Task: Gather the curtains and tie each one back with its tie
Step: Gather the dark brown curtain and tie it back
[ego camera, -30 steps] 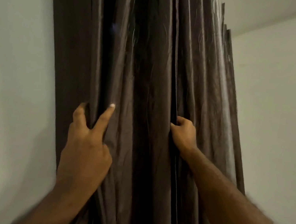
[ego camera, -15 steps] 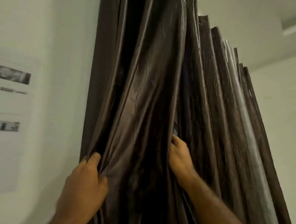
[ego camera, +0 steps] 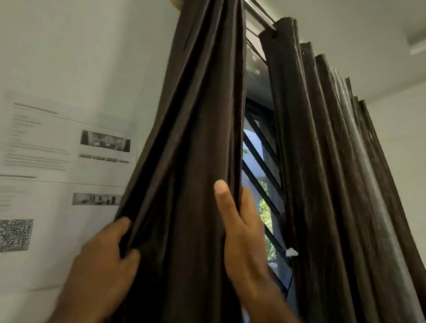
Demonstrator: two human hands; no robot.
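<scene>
The dark brown, pleated fabric curtain panel on the left (ego camera: 195, 158) hangs bunched into a narrow column from the metal curtain rod (ego camera: 256, 11), close against the white wall. The left hand (ego camera: 106, 258) is closed on folds at this panel's wall-side edge, fingers curled into the cloth. The right hand (ego camera: 240, 231) wraps the panel's opposite edge, thumb lying on the front of the fabric and fingers tucked behind it. Just right of that edge a gap shows a window with dark slanted bars (ego camera: 263, 169) and greenery outside. Beyond the gap hangs the second dark brown pleated curtain panel (ego camera: 339, 194), spread in folds along the same rod. Left of the gathered panel, a printed white paper sheet with a QR code (ego camera: 46, 178) is stuck on the wall.
</scene>
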